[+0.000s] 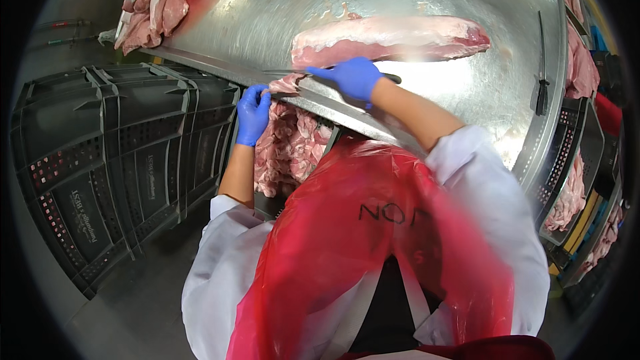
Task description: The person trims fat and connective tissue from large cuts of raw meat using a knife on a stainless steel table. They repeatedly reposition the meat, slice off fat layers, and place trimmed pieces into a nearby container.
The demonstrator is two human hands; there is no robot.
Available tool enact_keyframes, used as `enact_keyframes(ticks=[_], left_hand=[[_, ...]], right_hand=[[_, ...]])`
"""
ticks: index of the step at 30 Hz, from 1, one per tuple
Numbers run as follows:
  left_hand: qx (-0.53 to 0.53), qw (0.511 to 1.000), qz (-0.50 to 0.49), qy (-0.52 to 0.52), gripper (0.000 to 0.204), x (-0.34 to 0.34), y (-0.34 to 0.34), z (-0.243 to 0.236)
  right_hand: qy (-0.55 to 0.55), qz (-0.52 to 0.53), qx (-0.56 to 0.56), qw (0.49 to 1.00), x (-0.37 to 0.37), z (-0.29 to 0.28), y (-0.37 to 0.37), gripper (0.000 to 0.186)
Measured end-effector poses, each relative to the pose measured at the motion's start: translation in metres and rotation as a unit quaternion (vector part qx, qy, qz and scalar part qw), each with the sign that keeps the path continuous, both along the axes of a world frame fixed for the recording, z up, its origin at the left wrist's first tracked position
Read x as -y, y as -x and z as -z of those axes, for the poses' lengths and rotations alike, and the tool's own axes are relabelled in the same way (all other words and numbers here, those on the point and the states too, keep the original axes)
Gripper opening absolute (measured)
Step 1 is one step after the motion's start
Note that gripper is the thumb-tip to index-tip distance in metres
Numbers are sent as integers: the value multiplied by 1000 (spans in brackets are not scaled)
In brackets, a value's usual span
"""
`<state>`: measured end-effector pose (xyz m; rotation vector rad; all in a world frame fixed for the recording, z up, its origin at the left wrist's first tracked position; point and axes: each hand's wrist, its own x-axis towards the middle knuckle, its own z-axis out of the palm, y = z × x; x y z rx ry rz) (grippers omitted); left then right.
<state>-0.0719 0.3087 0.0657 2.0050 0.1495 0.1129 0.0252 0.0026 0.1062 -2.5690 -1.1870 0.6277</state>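
My left hand point(253, 115), in a blue glove, pinches the end of a small strip of raw meat point(285, 85) at the near edge of the steel table point(280, 0). Closed around a knife is my gloved right hand point(355, 80), its index finger stretched along the tool. The thin knife blade point(283, 71) points left, close above the strip; whether it touches the meat I cannot tell. Only the dark end of the handle shows past my palm. Just beyond the right hand lies a long pale piece of raw meat, like a loin point(393, 39), on the table.
Below the table edge, a container holds many meat trimmings point(290, 147). Stacked dark plastic crates point(127, 160) stand at the left. More raw meat point(160, 0) lies at the far left. A second knife point(542, 67) rests by the right rim, past which crates with meat point(567, 193) stand.
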Motion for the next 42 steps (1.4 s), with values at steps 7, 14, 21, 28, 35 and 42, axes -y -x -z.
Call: enact_keyframes(ticks=[7, 14, 21, 28, 35, 42], left_hand=[[-20, 995, -33, -87, 10, -67, 46, -23], [-5, 965, 102, -240, 55, -39, 11, 4], [210, 862, 353, -298, 64, 241, -166, -20], [176, 832, 430, -302, 38, 481, -200, -37], [109, 761, 490, -412, 21, 541, -229, -11], [6, 845, 441, -302, 27, 524, -212, -36]], right_hand=[[44, 70, -29, 996, 169, 4, 23, 68], [-310, 534, -20, 786, 254, 43, 87, 76], [-438, 683, -15, 585, 308, 52, 31, 81], [-481, 735, -31, 476, 326, 53, 99, 86], [-475, 746, -94, 457, 336, 60, 172, 84], [-477, 666, -94, 565, 360, 59, 117, 80]])
